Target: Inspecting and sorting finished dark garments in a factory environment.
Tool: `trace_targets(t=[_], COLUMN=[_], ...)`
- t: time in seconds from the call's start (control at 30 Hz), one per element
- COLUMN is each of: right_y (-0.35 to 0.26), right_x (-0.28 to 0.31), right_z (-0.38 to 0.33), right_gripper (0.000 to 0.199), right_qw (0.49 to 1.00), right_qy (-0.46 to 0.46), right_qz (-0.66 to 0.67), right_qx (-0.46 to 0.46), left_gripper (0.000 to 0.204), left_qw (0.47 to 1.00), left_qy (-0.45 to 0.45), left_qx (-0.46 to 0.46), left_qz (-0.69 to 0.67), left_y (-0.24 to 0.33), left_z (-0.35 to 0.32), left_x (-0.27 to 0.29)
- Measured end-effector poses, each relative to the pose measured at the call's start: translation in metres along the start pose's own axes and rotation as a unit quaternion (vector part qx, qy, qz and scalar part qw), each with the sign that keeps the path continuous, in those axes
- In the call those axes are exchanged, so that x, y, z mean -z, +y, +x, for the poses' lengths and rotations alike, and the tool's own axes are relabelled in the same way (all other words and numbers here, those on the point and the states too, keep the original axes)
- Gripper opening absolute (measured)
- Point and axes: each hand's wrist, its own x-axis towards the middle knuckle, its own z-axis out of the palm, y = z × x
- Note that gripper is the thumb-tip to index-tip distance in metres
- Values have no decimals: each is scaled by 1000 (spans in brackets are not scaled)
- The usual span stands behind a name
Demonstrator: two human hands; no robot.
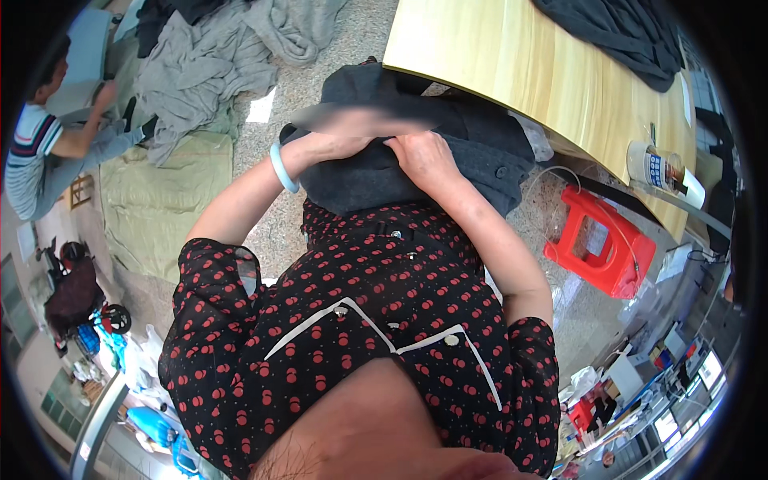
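Note:
A dark charcoal garment (496, 152) with a button lies bunched across my lap. My left hand (340, 136), with a pale bracelet on its wrist, rests over the garment's upper left part. A blur covers its fingers, so I cannot make out whether they grip the cloth. Close beside it, my right hand (426, 160) has its fingers bent and pressed together on a fold near the middle of the garment. The cloth under both hands is partly hidden.
A light wooden table (480, 48) stands ahead to the right, bearing a dark garment (620, 36) and a labelled jar (656, 166). A red plastic stool (600, 248) is below it. Grey cloth (208, 72) lies at far left, near a seated person (48, 144).

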Motion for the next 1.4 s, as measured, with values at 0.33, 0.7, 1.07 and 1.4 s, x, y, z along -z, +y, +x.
trace_targets(t=[0.33,0.7,1.07,1.4], right_y=[-4,-16,9,32], right_x=[-1,15,1,39], right_z=[4,-21,-3,0], right_gripper=[12,7,15,94], right_qw=[999,996,989,991], right_qy=[6,-55,-14,-136], right_qz=[38,66,150,-5], right_qx=[39,4,12,12], left_gripper=[24,11,15,22], left_qw=[980,983,984,969], left_qy=[82,77,100,172], left_qx=[-132,-142,-145,109], left_qz=[124,92,41,-142], left_y=[2,14,4,-33], left_z=[-20,-40,-25,-34], left_x=[-5,-28,-14,27])
